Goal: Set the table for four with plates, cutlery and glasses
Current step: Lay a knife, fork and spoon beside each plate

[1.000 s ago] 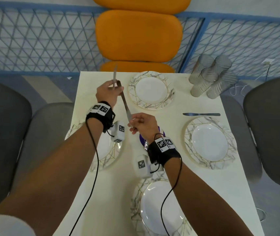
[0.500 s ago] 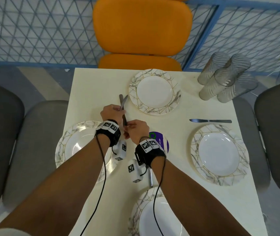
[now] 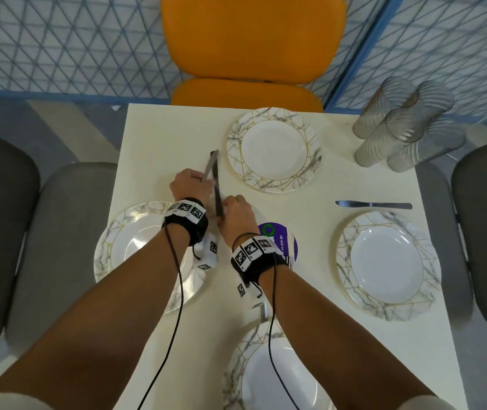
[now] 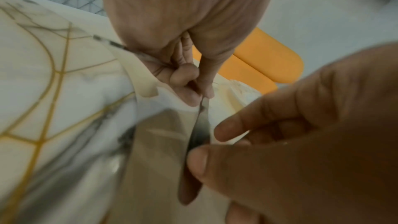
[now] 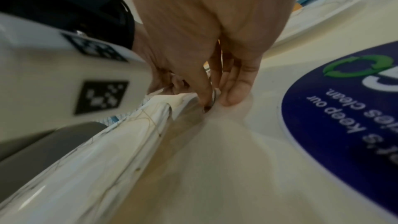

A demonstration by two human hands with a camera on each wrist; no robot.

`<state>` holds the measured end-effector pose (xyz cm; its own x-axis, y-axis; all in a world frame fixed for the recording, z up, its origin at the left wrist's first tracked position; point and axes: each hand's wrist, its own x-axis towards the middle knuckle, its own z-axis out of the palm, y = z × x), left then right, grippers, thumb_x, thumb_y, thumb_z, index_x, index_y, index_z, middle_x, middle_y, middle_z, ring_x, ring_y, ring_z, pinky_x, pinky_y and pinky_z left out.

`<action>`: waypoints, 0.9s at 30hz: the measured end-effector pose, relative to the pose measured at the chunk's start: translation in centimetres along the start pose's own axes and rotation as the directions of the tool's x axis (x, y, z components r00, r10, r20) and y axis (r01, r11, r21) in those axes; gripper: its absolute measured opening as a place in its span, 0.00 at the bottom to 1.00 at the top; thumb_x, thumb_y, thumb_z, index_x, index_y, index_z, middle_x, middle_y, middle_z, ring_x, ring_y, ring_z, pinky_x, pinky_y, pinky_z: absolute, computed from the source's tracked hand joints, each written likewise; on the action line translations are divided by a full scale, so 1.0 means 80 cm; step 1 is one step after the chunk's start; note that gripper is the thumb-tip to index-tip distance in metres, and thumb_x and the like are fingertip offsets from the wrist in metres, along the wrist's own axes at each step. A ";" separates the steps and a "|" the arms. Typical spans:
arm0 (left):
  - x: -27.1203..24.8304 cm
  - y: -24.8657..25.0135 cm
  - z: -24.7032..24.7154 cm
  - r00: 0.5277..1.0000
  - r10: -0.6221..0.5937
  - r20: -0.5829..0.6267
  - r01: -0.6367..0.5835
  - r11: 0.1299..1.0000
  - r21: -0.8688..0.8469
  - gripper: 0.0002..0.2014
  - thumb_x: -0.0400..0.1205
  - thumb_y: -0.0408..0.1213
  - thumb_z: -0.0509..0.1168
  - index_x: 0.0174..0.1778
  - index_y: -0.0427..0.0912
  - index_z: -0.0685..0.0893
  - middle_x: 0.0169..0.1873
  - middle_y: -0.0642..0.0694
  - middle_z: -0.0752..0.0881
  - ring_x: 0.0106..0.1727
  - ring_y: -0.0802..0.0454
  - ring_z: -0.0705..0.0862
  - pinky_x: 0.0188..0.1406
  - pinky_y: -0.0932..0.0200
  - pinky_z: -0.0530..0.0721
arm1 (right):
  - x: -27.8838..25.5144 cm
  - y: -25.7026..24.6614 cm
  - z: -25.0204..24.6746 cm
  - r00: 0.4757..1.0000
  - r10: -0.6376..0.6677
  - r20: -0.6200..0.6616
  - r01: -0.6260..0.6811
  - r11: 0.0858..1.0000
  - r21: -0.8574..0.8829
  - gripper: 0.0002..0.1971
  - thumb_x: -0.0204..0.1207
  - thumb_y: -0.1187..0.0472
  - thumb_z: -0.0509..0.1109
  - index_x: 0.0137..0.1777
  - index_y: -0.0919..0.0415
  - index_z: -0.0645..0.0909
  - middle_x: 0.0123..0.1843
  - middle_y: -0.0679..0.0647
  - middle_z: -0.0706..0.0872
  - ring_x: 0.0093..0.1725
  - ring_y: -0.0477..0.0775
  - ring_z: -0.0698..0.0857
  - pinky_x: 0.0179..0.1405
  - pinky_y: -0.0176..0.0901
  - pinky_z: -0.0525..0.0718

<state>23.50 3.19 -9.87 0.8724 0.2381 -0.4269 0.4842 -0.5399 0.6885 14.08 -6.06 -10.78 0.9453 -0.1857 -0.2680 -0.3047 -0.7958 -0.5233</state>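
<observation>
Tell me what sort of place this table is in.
Probably a canteen or shared break area, not a home: a round sticker about keeping tables clean lies on the table, with mismatched orange and grey chairs against a blue mesh fence.

Orange chair [image 3: 253, 39], 2 grey chairs [image 3: 59, 232], blue mesh fence [image 3: 67, 45]

Four round marble-patterned plates [image 3: 275, 149] are being kept on the cream table [image 3: 159, 137] at twelve, three, six and nine o'clock, ribbed clear glasses [image 3: 402, 128] being clustered at two.
</observation>
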 end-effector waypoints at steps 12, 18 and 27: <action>-0.033 -0.010 -0.099 1.000 0.010 -0.027 -0.019 0.924 -0.382 0.08 0.83 0.45 0.74 0.51 0.45 0.88 0.36 0.48 0.94 0.36 0.53 0.94 0.31 0.59 0.78 | 0.017 -0.005 0.005 0.942 -0.308 0.135 0.335 0.824 -0.457 0.35 0.79 0.65 0.68 0.85 0.66 0.61 0.87 0.58 0.60 0.87 0.60 0.57 0.81 0.54 0.66; -0.037 -0.030 -0.129 1.000 0.020 -0.010 -0.023 0.904 -0.428 0.08 0.84 0.43 0.74 0.53 0.42 0.88 0.39 0.45 0.94 0.36 0.50 0.93 0.22 0.61 0.76 | 0.055 -0.032 0.003 0.967 -0.240 0.085 0.252 0.851 -0.461 0.31 0.82 0.66 0.60 0.85 0.70 0.59 0.86 0.59 0.60 0.85 0.62 0.60 0.81 0.53 0.67; -0.036 -0.040 -0.139 1.000 0.014 -0.006 -0.015 0.897 -0.442 0.06 0.85 0.40 0.73 0.53 0.43 0.88 0.39 0.44 0.93 0.34 0.50 0.92 0.21 0.61 0.73 | 0.093 -0.056 -0.001 0.990 -0.139 0.022 0.131 0.858 -0.496 0.30 0.83 0.65 0.61 0.83 0.73 0.60 0.84 0.61 0.62 0.77 0.61 0.70 0.78 0.49 0.72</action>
<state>20.22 13.20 -4.33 0.8793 0.2354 -0.4139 0.4506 -0.1304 0.8831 22.47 -3.92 -10.37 0.9757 -0.0607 -0.2107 -0.0796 -0.9934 -0.0828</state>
